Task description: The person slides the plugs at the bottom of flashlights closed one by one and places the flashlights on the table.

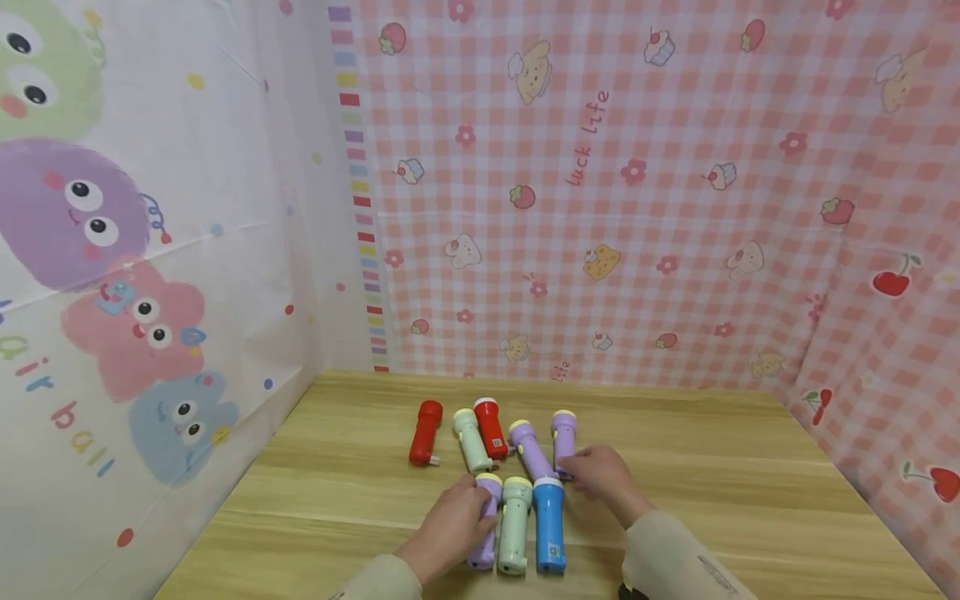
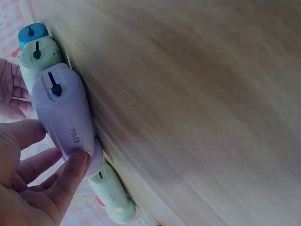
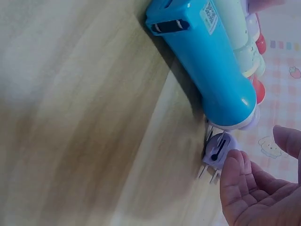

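In the head view, my left hand (image 1: 453,525) lies over the purple flashlight (image 1: 487,546) at the left of the front row. Its thumb and fingers grip this flashlight's (image 2: 70,117) body in the left wrist view. A light green flashlight (image 1: 514,533) and a blue flashlight (image 1: 550,529) lie alongside. My right hand (image 1: 603,479) is at the tail of another purple flashlight (image 1: 564,429) farther back. Its fingers are loosely bent, with the thumb held apart, and the fingertips are right at the tail (image 3: 219,148), where thin metal prongs stick out.
Behind the front row lie a red flashlight (image 1: 427,433), a light green flashlight (image 1: 470,442), a second red flashlight (image 1: 491,429) and a slanted purple flashlight (image 1: 529,450). The wooden table (image 1: 712,467) meets a pink checked cloth (image 1: 600,217) at its back edge.
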Motion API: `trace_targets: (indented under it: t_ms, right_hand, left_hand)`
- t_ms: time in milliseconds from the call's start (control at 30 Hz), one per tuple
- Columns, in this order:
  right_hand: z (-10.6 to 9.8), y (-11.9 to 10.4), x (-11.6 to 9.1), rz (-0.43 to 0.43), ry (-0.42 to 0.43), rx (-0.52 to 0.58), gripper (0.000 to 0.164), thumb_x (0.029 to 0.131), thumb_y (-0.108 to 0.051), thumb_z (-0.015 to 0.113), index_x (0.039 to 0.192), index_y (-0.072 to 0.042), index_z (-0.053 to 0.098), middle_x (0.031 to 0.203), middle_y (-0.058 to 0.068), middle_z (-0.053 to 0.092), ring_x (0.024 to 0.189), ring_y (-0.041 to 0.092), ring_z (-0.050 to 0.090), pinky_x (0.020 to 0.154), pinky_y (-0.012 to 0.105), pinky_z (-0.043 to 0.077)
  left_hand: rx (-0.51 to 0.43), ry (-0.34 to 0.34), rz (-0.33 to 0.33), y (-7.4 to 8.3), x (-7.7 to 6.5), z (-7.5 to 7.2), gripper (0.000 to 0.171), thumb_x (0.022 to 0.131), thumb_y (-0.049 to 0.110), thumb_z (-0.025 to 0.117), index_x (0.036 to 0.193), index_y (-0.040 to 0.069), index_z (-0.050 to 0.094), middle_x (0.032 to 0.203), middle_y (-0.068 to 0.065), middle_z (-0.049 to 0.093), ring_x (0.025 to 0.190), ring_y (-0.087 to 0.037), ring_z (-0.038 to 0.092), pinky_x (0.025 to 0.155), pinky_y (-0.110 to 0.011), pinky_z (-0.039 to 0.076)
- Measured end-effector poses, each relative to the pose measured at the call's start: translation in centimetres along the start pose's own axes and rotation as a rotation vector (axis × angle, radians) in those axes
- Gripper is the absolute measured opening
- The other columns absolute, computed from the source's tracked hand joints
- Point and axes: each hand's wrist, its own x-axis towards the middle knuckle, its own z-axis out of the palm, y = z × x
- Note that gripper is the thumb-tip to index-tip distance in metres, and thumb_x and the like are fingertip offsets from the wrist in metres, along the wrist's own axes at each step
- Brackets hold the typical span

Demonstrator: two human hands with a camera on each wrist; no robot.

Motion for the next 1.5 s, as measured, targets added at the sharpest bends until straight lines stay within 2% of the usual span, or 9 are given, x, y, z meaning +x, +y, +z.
trace_targets:
  t_ms: [367, 600, 800, 900, 1000, 1100, 1233, 1333, 1500]
  right_hand:
    - [0.6, -1.1, 1.3, -0.094, 0.053, -0.131, 0.024, 0.092, -0.021, 0.068, 0.094, 0.003, 0.068, 0.082, 0.009, 0.059, 0.076, 0.023, 0.054, 0.062, 0.032, 0.046]
    - [1.2, -1.5, 2.3, -0.171, 0.099, -0.218, 0.022, 0.088, -0.02, 0.07, 0.079, -0.002, 0.063, 0.069, 0.006, 0.053, 0.066, 0.02, 0.05, 0.056, 0.029, 0.039]
    - [2.2, -1.9, 2.9, -0.235, 0.118, -0.216, 0.022, 0.086, -0.016, 0.071, 0.075, -0.001, 0.061, 0.066, 0.005, 0.051, 0.062, 0.021, 0.049, 0.055, 0.031, 0.038]
    - [2.8, -2.2, 3.4, -0.268, 0.121, -0.25, 0.021, 0.086, -0.016, 0.071, 0.081, 0.002, 0.063, 0.07, 0.008, 0.056, 0.066, 0.024, 0.053, 0.06, 0.036, 0.045]
    - [3.4, -2.5, 3.6, -0.276, 0.126, -0.297, 0.026, 0.087, -0.016, 0.071, 0.096, 0.008, 0.067, 0.088, 0.016, 0.066, 0.082, 0.031, 0.061, 0.077, 0.044, 0.052]
    - [3.9, -2.7, 3.8, -0.281, 0.126, -0.353, 0.034, 0.089, -0.016, 0.07, 0.108, 0.012, 0.067, 0.104, 0.022, 0.068, 0.096, 0.038, 0.064, 0.089, 0.05, 0.05]
    - [4.5, -2.8, 4.0, -0.338, 0.143, -0.448, 0.024, 0.09, -0.016, 0.07, 0.093, 0.008, 0.068, 0.086, 0.017, 0.068, 0.079, 0.033, 0.064, 0.078, 0.047, 0.053]
    - [4.9, -2.9, 4.1, -0.363, 0.146, -0.476, 0.021, 0.09, -0.014, 0.068, 0.079, 0.003, 0.064, 0.071, 0.01, 0.059, 0.064, 0.026, 0.055, 0.067, 0.044, 0.05]
    - [5.3, -3.0, 4.0, -0.361, 0.124, -0.493, 0.019, 0.092, -0.012, 0.065, 0.079, 0.001, 0.063, 0.072, 0.009, 0.057, 0.065, 0.024, 0.053, 0.067, 0.042, 0.049]
  left_hand:
    - [0.0, -0.021, -0.011, 0.0, 0.0, -0.1, 0.014, 0.087, 0.018, 0.076, 0.087, 0.005, 0.069, 0.083, 0.001, 0.048, 0.068, -0.009, 0.047, 0.06, -0.026, 0.044]
    - [0.0, -0.012, -0.004, -0.1, 0.1, 0.1, 0.013, 0.087, 0.017, 0.076, 0.084, 0.007, 0.068, 0.083, 0.001, 0.048, 0.068, -0.008, 0.047, 0.06, -0.026, 0.044]
    - [-0.003, -0.011, 0.003, -0.2, 0.1, 0.3, 0.013, 0.087, 0.017, 0.076, 0.085, 0.007, 0.068, 0.084, 0.001, 0.048, 0.069, -0.009, 0.047, 0.06, -0.026, 0.044]
    - [-0.002, -0.002, 0.009, -0.2, 0.0, 0.2, 0.013, 0.087, 0.017, 0.076, 0.084, 0.007, 0.068, 0.084, 0.001, 0.048, 0.069, -0.009, 0.047, 0.061, -0.027, 0.044]
    - [0.003, 0.016, 0.023, -0.1, 0.0, 0.2, 0.013, 0.086, 0.016, 0.077, 0.083, 0.007, 0.068, 0.083, 0.001, 0.048, 0.068, -0.008, 0.047, 0.06, -0.027, 0.044]
    - [0.01, 0.024, 0.03, -0.1, 0.0, 0.2, 0.014, 0.086, 0.017, 0.077, 0.086, 0.005, 0.069, 0.083, 0.001, 0.048, 0.068, -0.008, 0.048, 0.061, -0.027, 0.045]
    - [0.021, 0.019, 0.028, -0.1, 0.0, 0.2, 0.016, 0.087, 0.018, 0.077, 0.09, 0.003, 0.071, 0.083, 0.001, 0.049, 0.068, -0.008, 0.049, 0.061, -0.027, 0.046]
    - [0.025, 0.01, 0.018, 0.0, 0.0, 0.1, 0.017, 0.087, 0.018, 0.077, 0.093, 0.003, 0.071, 0.084, 0.001, 0.05, 0.069, -0.009, 0.05, 0.062, -0.027, 0.047]
    - [0.029, -0.002, 0.005, 0.0, -0.1, -0.1, 0.018, 0.087, 0.019, 0.077, 0.094, 0.002, 0.071, 0.084, 0.0, 0.05, 0.07, -0.009, 0.05, 0.063, -0.028, 0.047]
